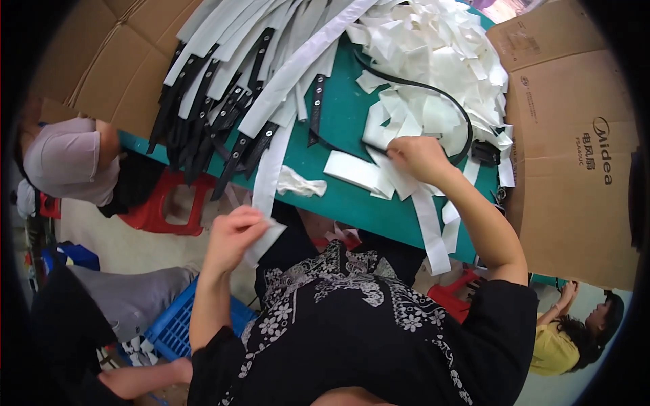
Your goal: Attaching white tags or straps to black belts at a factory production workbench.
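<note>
My left hand (235, 233), in front of the table's near edge, is closed with a small white sheet (274, 234) between its fingers. My right hand (418, 158) reaches over the table among loose white sheets, its fingers pinched at a black belt (433, 89) near a folded white piece. That belt curves in a loop across the green table (359, 111); a black buckle (485, 153) lies right of the hand. On the left is a heap of black eyelet belts (223, 115) partly sleeved in white strips (271, 57). A flat white folded piece (357, 170) lies between my hands.
A big pile of white sheets (433, 47) fills the far right. Cardboard boxes stand at the left (101, 61) and right (569, 155). A crumpled white thing (301, 183) lies near the front edge. Red stools (172, 203), a blue crate (179, 318) and other people surround me.
</note>
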A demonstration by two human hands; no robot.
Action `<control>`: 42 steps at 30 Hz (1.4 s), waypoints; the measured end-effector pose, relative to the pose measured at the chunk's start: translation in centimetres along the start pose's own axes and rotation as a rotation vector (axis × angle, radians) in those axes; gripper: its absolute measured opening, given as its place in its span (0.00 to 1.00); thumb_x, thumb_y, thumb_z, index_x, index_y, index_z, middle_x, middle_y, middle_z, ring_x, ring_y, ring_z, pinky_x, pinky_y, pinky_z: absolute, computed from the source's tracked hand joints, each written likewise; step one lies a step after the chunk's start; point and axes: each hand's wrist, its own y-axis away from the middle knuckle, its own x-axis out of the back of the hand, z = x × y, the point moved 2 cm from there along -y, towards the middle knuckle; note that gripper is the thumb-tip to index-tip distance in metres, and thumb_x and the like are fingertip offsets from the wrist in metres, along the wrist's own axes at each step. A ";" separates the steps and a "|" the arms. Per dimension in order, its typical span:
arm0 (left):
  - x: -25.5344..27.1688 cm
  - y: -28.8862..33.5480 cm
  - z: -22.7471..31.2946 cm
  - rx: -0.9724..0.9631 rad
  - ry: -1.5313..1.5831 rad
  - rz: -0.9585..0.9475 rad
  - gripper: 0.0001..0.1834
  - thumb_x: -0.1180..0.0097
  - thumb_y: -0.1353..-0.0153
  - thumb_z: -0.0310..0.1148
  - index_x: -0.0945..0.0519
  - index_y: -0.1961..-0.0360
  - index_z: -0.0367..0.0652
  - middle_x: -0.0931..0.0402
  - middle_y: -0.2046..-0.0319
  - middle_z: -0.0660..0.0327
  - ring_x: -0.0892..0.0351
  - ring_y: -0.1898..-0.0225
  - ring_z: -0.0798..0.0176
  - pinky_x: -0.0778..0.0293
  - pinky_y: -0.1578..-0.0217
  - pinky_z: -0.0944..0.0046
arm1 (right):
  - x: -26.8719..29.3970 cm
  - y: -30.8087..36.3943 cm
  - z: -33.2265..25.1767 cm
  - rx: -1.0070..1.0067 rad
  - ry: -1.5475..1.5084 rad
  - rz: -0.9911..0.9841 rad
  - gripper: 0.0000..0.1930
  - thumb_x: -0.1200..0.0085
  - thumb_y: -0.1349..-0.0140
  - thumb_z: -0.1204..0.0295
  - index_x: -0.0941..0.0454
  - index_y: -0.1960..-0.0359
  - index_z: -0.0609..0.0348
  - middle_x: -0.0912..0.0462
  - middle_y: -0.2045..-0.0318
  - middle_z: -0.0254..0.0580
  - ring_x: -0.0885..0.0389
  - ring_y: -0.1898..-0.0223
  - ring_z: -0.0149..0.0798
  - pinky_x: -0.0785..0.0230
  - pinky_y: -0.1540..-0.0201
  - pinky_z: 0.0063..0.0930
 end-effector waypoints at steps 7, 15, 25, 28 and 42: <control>-4.6 -2.0 1.8 -0.114 0.242 -0.102 0.07 0.35 0.57 0.20 0.17 0.74 0.37 0.27 0.74 0.65 0.30 0.72 0.74 0.35 0.73 0.76 | 4.0 4.1 -4.3 -0.090 -0.807 0.121 0.07 0.60 0.36 0.73 0.30 0.64 0.63 0.27 0.81 0.37 0.30 0.78 0.28 0.37 0.73 0.23; -6.6 -1.8 3.5 -0.142 0.206 -0.116 0.06 0.39 0.54 0.17 0.18 0.73 0.36 0.24 0.70 0.61 0.26 0.69 0.71 0.29 0.67 0.73 | 6.8 8.2 -10.9 0.436 -0.083 0.339 0.06 0.41 0.51 0.65 0.24 0.75 0.50 0.27 0.87 0.30 0.28 0.86 0.33 0.41 0.81 0.26; -7.2 -1.5 3.9 -0.117 0.053 -0.139 0.05 0.38 0.53 0.20 0.18 0.72 0.36 0.24 0.70 0.62 0.27 0.69 0.74 0.30 0.68 0.76 | 6.5 8.1 -10.5 0.467 0.072 0.209 0.09 0.43 0.50 0.63 0.27 0.80 0.50 0.30 0.90 0.28 0.29 0.87 0.33 0.41 0.78 0.25; -7.4 -1.5 4.5 -0.145 -0.122 -0.210 0.06 0.38 0.52 0.22 0.18 0.70 0.35 0.24 0.71 0.64 0.27 0.70 0.75 0.31 0.70 0.76 | 6.8 7.6 -10.9 0.469 0.201 0.052 0.12 0.44 0.49 0.61 0.30 0.82 0.51 0.30 0.90 0.29 0.29 0.87 0.35 0.40 0.78 0.27; -7.1 -2.2 3.0 -0.016 -0.056 -0.275 0.11 0.45 0.41 0.32 0.19 0.66 0.34 0.23 0.78 0.68 0.30 0.75 0.79 0.33 0.74 0.76 | 4.3 5.2 -9.4 0.382 -0.165 -0.146 0.13 0.56 0.39 0.59 0.30 0.64 0.55 0.25 0.84 0.42 0.26 0.76 0.48 0.35 0.64 0.36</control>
